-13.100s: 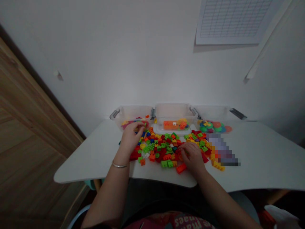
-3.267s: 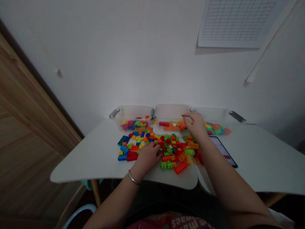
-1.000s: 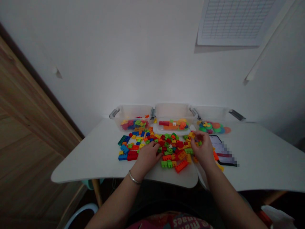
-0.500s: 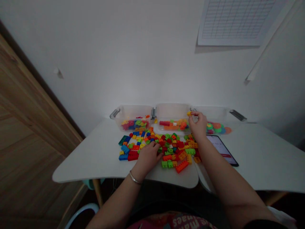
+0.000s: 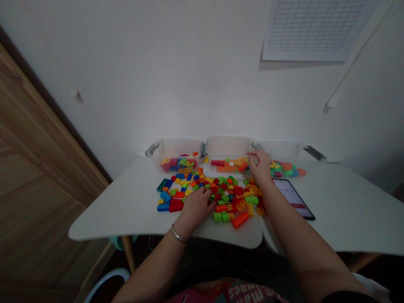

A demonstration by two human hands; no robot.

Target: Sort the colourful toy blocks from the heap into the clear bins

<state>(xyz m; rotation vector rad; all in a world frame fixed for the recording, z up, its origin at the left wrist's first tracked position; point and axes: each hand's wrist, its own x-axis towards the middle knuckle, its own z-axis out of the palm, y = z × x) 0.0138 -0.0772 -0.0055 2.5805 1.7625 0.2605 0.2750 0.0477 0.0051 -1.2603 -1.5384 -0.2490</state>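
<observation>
A heap of coloured building bricks [image 5: 221,195] lies spread over the white table [image 5: 126,206]. My left hand [image 5: 196,206], with a bracelet at the wrist, rests on the near edge of the heap, fingers curled on bricks. My right hand [image 5: 260,166] reaches to the right rim of the middle clear bin [image 5: 227,147], which holds red, orange and yellow bricks; its fingers are loosely spread and I see nothing in them. An orange long brick [image 5: 240,220] lies nearest me.
A left clear bin [image 5: 173,148] holds mixed bricks, and a right clear bin [image 5: 285,149] holds round green and orange pieces. A phone [image 5: 293,198] lies screen-up under my right forearm. A white wall stands behind the bins, wooden panelling at the left.
My right hand carried a small yellow brick from the heap up over the middle bin, then lowered to the bin's rim without it. My left hand has stayed on the heap.
</observation>
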